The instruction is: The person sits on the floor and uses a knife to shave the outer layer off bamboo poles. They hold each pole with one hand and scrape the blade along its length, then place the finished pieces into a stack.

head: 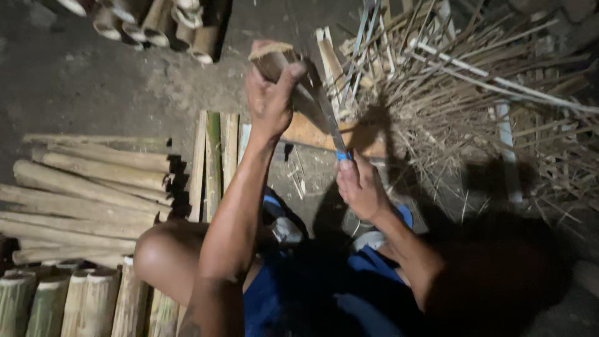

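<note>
Bamboo piece: short section held upright at top centre, above a wooden board, so its upper end faces the blade.
Split bamboo lengths: stacked lying flat at far left, ends roughly aligned, within reach of the seated person's knee.
Cut bamboo tubes: standing side by side along the lower left edge, apart from the flat stack.
Bamboo slats: a few narrow strips laid parallel just left of the raised forearm.
Left hand: fingers closed around the bamboo piece, thumb pressed along its side, steadying it against the cut.
Knife: long blade angled up from the lower hand, its upper part meeting the bamboo piece near the top.
Wooden board: flat under the work, likely a cutting base.
Right hand: fingers wrapped tight on the knife's blue handle, placed low for leverage.
Bamboo strip pile: loose thin splints heaped at right, beside the blade.
</note>
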